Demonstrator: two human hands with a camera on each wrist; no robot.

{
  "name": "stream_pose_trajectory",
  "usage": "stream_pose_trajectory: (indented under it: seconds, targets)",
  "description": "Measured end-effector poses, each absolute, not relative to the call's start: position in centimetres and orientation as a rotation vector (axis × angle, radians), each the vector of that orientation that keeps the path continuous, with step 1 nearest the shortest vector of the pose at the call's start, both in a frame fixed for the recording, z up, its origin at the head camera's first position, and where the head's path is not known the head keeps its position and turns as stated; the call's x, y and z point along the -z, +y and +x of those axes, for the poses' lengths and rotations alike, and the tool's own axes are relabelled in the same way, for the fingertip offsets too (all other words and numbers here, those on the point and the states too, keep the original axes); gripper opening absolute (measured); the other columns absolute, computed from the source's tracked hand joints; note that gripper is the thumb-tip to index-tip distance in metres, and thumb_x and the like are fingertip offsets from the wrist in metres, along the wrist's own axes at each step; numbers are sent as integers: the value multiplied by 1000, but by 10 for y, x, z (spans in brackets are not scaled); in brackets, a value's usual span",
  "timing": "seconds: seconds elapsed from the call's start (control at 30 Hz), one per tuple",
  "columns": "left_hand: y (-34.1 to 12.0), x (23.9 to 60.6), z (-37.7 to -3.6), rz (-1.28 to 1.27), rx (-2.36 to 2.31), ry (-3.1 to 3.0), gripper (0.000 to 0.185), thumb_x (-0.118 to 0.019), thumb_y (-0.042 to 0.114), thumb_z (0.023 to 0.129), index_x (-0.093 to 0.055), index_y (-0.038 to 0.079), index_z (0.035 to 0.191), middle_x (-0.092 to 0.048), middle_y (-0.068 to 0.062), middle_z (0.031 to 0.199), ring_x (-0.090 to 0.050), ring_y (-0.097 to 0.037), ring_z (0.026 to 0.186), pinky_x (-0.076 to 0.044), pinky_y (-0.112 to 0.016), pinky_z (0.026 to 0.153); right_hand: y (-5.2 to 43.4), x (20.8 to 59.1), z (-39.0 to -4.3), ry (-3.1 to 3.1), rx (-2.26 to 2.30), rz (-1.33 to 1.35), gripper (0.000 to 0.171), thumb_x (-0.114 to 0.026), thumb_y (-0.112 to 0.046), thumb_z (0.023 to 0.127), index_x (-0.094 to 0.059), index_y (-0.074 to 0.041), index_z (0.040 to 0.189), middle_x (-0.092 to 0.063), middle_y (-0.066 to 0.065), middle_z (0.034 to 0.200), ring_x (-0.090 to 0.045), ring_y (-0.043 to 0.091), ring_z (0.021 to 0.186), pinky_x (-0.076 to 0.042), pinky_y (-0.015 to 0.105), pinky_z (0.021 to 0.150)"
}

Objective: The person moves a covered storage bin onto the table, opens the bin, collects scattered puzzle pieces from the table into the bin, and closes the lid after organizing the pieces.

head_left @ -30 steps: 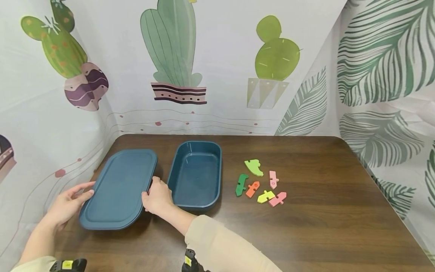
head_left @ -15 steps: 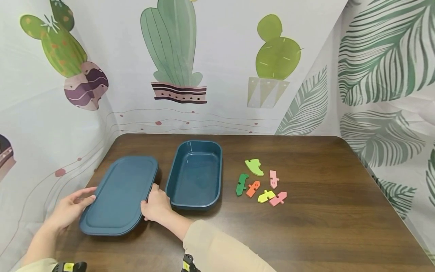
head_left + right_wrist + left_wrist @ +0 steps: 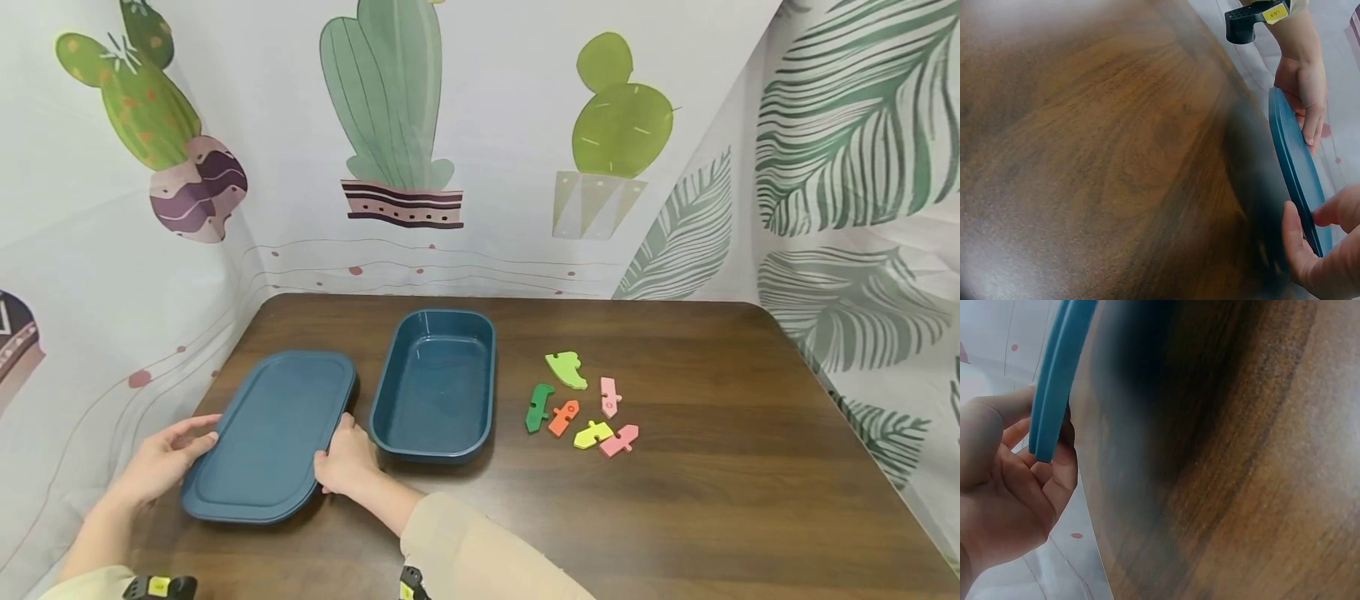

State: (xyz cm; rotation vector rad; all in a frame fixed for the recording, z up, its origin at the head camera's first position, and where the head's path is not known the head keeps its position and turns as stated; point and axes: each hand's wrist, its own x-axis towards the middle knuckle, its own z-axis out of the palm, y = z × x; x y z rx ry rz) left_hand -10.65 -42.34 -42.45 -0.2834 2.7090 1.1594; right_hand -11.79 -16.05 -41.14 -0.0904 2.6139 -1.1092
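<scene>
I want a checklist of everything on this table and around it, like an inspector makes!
Surface: brown wooden table.
Job's things: blue lid lying beside the open blue box, apart from it.
Clutter: six coloured puzzle pieces right of the box.
Grippers: left hand holds the lid's left edge; right hand holds its right edge.
Cables: nothing seen.
Surroundings: cactus curtain behind, leaf curtain at right.

Yellow tag [image 3: 1270, 11] on wrist camera mount: print too small; nothing else legible
</scene>
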Motion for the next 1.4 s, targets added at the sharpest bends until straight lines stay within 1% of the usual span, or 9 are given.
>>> stream_pose_trajectory:
  seconds: [0.23,0.37,0.47,0.63,0.83,0.97,1.1,1.27,1.4]
  targets:
    - [-420,430,-110,-279,-1148,2694,60,-48,38,95,-35,-3,136,-63,-20,101,-58,-10,70,-50,-30,56,-159,421,-121,2626,1120,-93,47,-64,-20,83,-45,-5,122,-57,8,96,-54,11,58,-48,18,68]
    - [-418,434,-111,-275,-1117,2713,58,-48,37,95,-37,-3,135,-63,-18,95,-57,-10,68,-49,-28,54,-158,425,-120,2657,1094,-107,47,-65,-21,82,-45,-5,122,-57,9,102,-61,18,76,-49,20,73]
    - [-416,435,-111,-264,-1100,2729,56,-49,35,95,-38,-4,134,-63,-14,90,-55,-10,64,-48,-28,52,-157,427,-119,2683,1072,-128,48,-65,-21,81,-46,-5,122,-57,9,103,-61,23,89,-49,23,76]
    - [-417,437,-111,-258,-1083,2711,57,-48,34,95,-37,-5,134,-63,-20,98,-58,-11,71,-51,-29,57,-156,429,-119,2682,1085,-137,49,-66,-20,80,-46,-6,122,-56,9,101,-61,24,88,-49,23,75]
    - [-413,434,-112,-204,-944,2742,60,-55,35,91,-38,-5,133,-58,-21,102,-53,-17,80,-49,-30,58,-155,428,-118,2661,1109,-121,56,-66,-18,81,-43,-5,129,-54,10,111,-61,25,88,-49,23,75]
    - [-410,431,-113,-193,-917,2759,59,-59,30,89,-39,-5,131,-59,-14,94,-50,-13,73,-49,-30,55,-155,428,-119,2649,1110,-109,56,-66,-17,81,-42,-6,131,-52,10,114,-60,25,84,-50,23,73]
    - [-407,430,-114,-195,-904,2771,57,-60,28,88,-40,-5,131,-58,-6,84,-48,-9,65,-48,-29,52,-155,428,-119,2664,1093,-123,58,-66,-18,82,-41,-5,132,-51,12,120,-61,25,91,-50,23,77]
    - [-406,430,-114,-169,-855,2812,56,-60,29,88,-43,-6,128,-58,-5,81,-48,-9,63,-46,-26,51,-156,431,-118,2695,1061,-133,59,-65,-19,82,-41,-5,134,-49,13,128,-58,26,103,-49,26,84]
    - [-407,433,-114,-166,-814,2833,55,-61,28,87,-45,-6,127,-60,-5,81,-51,-11,63,-46,-25,51,-157,433,-117,2709,1048,-143,58,-65,-20,82,-42,-6,133,-50,12,124,-58,26,101,-49,27,83]
